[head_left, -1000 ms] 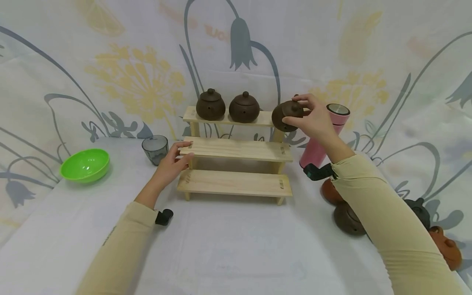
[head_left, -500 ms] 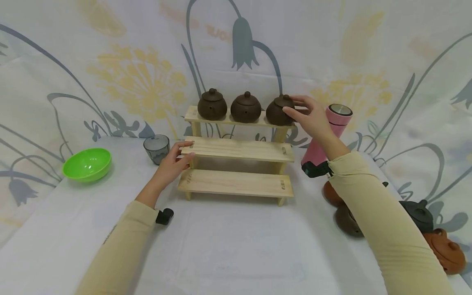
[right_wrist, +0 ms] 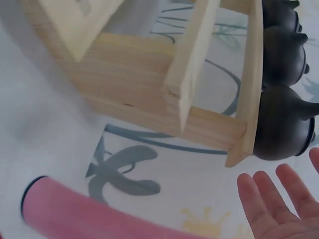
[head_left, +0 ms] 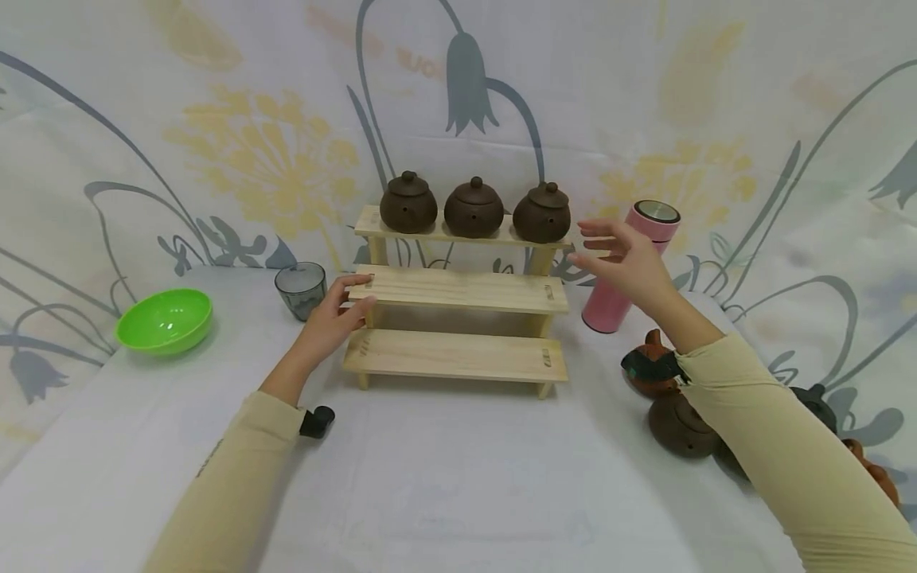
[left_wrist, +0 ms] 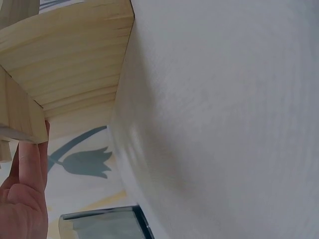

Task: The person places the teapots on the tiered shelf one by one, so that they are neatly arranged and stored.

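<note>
A three-tier wooden display stand (head_left: 458,354) stands in the middle of the table in the head view. Three dark brown teapots sit along its top tier: a left teapot (head_left: 408,203), a middle teapot (head_left: 474,208) and a right teapot (head_left: 542,213). My left hand (head_left: 331,318) grips the left end of the middle tier, thumb at the front edge; in the left wrist view its fingers (left_wrist: 31,167) lie against the wood. Just right of the right teapot, my right hand (head_left: 625,263) is in the air, fingers spread and holding nothing.
A pink thermos (head_left: 607,306) stands behind my right hand. Nearer on the right are an orange-brown teapot (head_left: 653,382), a dark teapot (head_left: 680,430) and others partly behind the sleeve. A grey glass (head_left: 301,290) and a green bowl (head_left: 165,322) are at left.
My right hand set the right teapot on the top tier, let go and drew back to the right. My left hand has stayed on the middle tier.
</note>
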Demonstrator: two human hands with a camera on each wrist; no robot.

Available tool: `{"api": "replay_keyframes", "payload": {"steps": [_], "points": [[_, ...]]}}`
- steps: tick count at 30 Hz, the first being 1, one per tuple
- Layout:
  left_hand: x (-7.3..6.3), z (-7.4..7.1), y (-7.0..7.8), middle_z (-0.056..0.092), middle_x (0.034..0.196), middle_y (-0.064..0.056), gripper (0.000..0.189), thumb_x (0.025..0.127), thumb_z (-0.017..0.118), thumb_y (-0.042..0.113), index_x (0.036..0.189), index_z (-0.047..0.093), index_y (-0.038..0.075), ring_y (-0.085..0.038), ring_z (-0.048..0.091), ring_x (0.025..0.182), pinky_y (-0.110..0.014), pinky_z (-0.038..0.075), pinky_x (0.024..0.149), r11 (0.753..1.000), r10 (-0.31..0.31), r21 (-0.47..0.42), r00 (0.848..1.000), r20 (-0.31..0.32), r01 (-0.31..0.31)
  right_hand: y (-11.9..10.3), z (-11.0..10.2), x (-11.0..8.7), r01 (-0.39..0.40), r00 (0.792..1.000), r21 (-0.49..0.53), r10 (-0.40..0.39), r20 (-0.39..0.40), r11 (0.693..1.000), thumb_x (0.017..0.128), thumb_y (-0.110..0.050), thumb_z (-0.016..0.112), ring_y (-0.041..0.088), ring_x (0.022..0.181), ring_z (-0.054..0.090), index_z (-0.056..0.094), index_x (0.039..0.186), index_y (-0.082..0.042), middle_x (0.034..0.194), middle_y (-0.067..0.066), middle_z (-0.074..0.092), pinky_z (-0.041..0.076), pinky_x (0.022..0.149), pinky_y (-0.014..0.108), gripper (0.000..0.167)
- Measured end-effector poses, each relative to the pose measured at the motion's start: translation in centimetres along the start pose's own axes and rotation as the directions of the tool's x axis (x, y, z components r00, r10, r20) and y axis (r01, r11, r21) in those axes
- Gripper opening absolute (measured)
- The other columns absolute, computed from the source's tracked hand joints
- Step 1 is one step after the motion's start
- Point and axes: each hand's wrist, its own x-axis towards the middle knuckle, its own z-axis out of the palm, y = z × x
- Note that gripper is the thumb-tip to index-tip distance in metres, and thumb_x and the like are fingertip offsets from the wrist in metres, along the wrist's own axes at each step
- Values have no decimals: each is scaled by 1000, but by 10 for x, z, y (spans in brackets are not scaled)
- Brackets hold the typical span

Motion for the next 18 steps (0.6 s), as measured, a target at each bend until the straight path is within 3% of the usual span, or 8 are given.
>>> {"api": "replay_keyframes", "payload": {"steps": [5, 10, 12, 18], "points": [[9, -2, -17, 30, 143, -19, 50, 97, 51, 31, 141, 34, 14, -37, 45, 117, -45, 43, 95, 1000, 15, -5, 1000, -12, -15, 8, -7, -22, -42, 999, -87, 43, 7, 995, 83, -25, 72, 28, 112, 53, 52, 130, -9, 128, 11, 53, 45, 90, 44, 53], [14, -3, -26, 29, 144, -19, 52, 96, 52, 35, 141, 34, 17, -36, 45, 118, -44, 43, 95, 1000, 13, 2, 1000, -18, -13, 16, -15, -42, -46, 998, -116, 51, 46, 992, 85, -24, 70, 32, 110, 53, 49, 132, -5, 126, 15, 54, 48, 80, 19, 54], [14, -3, -25, 29, 144, -19, 52, 95, 52, 36, 141, 34, 16, -36, 45, 118, -44, 43, 95, 1000, 12, 10, 1000, -20, -12, 19, -19, -49, -46, 996, -126, 55, 67, 991, 86, -24, 69, 35, 110, 52, 48, 132, -3, 126, 18, 52, 47, 76, 15, 55], [16, -2, -30, 32, 142, -19, 54, 95, 52, 40, 140, 35, 17, -36, 46, 117, -44, 44, 94, 999, 35, 35, 999, -31, -34, 28, -28, -71, -82, 992, -160, 96, 80, 984, 85, -27, 70, 35, 110, 53, 50, 131, -4, 126, 17, 51, 49, 73, 14, 55]]}}
